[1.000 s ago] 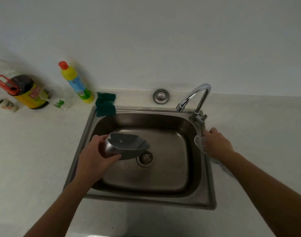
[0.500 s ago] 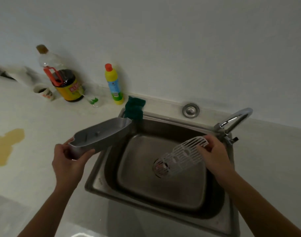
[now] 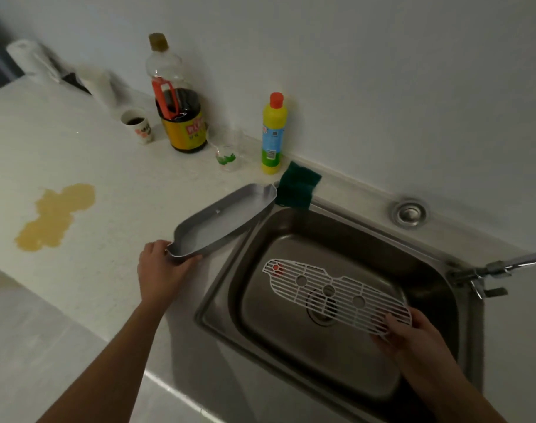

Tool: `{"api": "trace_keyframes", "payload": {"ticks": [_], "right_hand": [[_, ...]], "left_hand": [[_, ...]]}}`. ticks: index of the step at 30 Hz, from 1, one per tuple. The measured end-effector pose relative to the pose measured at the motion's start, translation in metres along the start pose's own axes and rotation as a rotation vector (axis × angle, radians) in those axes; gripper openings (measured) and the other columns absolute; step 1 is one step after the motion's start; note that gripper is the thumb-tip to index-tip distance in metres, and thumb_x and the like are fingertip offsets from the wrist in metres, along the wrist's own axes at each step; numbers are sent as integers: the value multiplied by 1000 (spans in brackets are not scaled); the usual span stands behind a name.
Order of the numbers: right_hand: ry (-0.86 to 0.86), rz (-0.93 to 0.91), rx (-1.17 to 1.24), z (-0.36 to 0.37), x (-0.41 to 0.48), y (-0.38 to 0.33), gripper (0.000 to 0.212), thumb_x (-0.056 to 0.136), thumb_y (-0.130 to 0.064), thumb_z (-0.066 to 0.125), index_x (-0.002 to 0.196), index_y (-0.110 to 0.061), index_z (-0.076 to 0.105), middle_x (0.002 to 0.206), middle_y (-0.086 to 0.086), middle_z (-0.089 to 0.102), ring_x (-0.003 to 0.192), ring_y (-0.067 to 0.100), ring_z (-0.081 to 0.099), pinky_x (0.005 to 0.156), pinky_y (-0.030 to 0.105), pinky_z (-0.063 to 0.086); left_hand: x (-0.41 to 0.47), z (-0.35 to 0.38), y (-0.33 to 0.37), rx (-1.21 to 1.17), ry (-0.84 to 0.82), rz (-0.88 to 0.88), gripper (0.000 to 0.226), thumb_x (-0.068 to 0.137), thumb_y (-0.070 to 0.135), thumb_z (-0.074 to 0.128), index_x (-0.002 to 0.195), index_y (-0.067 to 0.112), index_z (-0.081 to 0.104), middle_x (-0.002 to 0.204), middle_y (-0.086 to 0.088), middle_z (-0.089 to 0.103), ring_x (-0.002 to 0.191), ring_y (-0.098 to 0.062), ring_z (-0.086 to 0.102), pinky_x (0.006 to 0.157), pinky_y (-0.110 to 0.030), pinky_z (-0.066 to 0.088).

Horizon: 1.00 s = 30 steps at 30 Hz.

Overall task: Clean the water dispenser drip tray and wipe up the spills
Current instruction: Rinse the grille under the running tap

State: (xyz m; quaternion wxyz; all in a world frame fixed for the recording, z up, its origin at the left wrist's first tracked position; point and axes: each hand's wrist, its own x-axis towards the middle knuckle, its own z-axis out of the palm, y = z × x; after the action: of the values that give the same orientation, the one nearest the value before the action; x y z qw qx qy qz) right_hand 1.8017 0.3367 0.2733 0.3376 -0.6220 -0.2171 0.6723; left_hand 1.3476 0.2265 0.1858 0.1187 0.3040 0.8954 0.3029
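My left hand [image 3: 161,271] grips the near end of the grey drip tray [image 3: 221,222], held level over the counter at the sink's left rim. My right hand [image 3: 410,332] holds the right end of the white slotted grille [image 3: 330,293] above the steel sink [image 3: 437,254], over the drain. A yellowish spill [image 3: 54,216] lies on the pale counter to the left. A green sponge [image 3: 297,186] rests at the sink's back left corner, just beyond the tray's far tip.
Along the wall stand a yellow detergent bottle [image 3: 273,134], a clear glass [image 3: 225,151], a large dark sauce bottle [image 3: 178,99], a small cup [image 3: 138,125] and paper towel rolls [image 3: 35,61]. The faucet [image 3: 504,268] juts in at the right.
My left hand lifted the tray out of the sink and over to the counter's edge. My right hand took the grille from the sink's right rim and lowered it over the basin.
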Motion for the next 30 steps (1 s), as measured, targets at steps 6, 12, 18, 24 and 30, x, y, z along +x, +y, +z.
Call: {"api": "trace_keyframes", "payload": {"ticks": [6,12,18,24,30], "right_hand": [[-1,-12,-38,-6,-4,2,20,98,8,52,103,-7,63,90,13,75,71,20,76,58,34,64],[6,-16,-37,-18,-8,-3,21,100,5,51,107,-10,65,88,7,78,82,22,74,62,34,64],[36,-8,34,-48,-11,-13,21,99,4,52,108,-8,66,95,12,78,90,28,74,67,40,66],[109,-17,147,-86,-5,-23,24,97,5,55,117,-4,65,111,21,75,103,38,73,75,45,65],[222,-5,-142,-110,16,-44,30,98,-11,65,125,-19,57,110,14,75,87,26,79,69,41,65]], "left_hand": [[-5,-1,4,115,-15,-44,85,67,81,69,127,22,58,128,-9,58,107,-22,50,96,-46,43],[-44,-6,60,-35,58,113,82,77,55,82,143,29,41,141,-4,44,127,-27,44,108,-50,39],[-102,30,154,-619,-506,14,20,97,44,63,116,41,60,106,17,72,93,-6,73,77,-32,60],[-128,87,210,-884,-878,-195,16,103,31,58,110,41,67,109,-1,78,94,-24,78,66,-39,64],[-117,136,236,-886,-850,-291,19,103,19,58,119,26,66,110,-12,78,93,-33,78,62,-40,63]]}}
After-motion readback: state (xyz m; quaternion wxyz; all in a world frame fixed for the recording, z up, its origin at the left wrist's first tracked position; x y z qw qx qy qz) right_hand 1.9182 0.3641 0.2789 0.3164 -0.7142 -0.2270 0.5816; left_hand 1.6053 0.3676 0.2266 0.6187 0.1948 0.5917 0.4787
